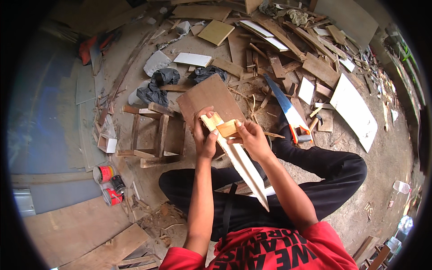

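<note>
Over a scrap-strewn dirt floor (387,157), a pale wooden slat (238,157) is gripped by the left hand (203,135), its long axis running from upper left to lower right; a small wood block (227,128) is pinched against it by the right hand (252,139).

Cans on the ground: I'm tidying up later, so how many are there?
3, clustered on the ground to the person's left: a red-labelled can, a dark can beside it, and another red can just below. Scrap wood may hide others.

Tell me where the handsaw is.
In the head view, the handsaw lies on the ground on the person's right, just beyond the right hand, its orange handle by the bent knee.
</note>
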{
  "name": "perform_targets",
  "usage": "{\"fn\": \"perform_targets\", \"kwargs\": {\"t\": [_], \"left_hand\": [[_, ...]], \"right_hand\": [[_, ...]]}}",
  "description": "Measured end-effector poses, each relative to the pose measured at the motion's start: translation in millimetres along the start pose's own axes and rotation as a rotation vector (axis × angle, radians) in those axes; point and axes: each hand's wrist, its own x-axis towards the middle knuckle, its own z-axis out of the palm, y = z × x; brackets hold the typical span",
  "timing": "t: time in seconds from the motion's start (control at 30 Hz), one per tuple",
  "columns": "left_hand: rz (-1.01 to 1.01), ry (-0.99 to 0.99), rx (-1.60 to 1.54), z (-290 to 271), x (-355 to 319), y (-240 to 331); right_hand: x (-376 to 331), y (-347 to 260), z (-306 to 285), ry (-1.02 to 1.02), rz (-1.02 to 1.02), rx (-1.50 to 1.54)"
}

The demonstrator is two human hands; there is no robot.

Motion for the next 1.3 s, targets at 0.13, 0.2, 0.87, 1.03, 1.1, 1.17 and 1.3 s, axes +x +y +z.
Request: {"fn": "perform_targets", "kwargs": {"t": [0.13, 0.2, 0.87, 1.03, 1.1, 1.17, 1.3], "left_hand": [[0.044, -0.058, 0.09, 6.2, 2.5, 11.3], [0.051, -0.031, 0.046, 8.3, 2.3, 10.0], [0.099, 0.14, 0.117, -26.7, 6.7, -14.3], [0.164, 0.096, 0.283, 15.6, 14.2, -5.7], [0.163, 0.124, 0.309, 21.5, 15.6, -9.0], [0.165, 0.15, 0.334, 26.1, 15.6, -9.6], [0.197, 0.193, 0.39, 32.7, 14.2, -14.7]], "right_hand": [[-0.5, 22.1, -19.7, 0.05, 0.051, 0.217], [8.7, 27.9, -22.9, 0.035, 0.06, 0.18], [-21.0, -37.3, -92.1, 0.402, -0.303, -0.877], [-66.3, -32.1, 14.5, 0.057, -0.417, -0.757], [-62.7, -28.2, 24.8, 0.101, -0.318, -0.646], [-59.1, -31.6, 25.9, 0.114, -0.147, -0.473], [-44.8, -24.6, 6.4, 0.116, 0.0, -0.304]]}}
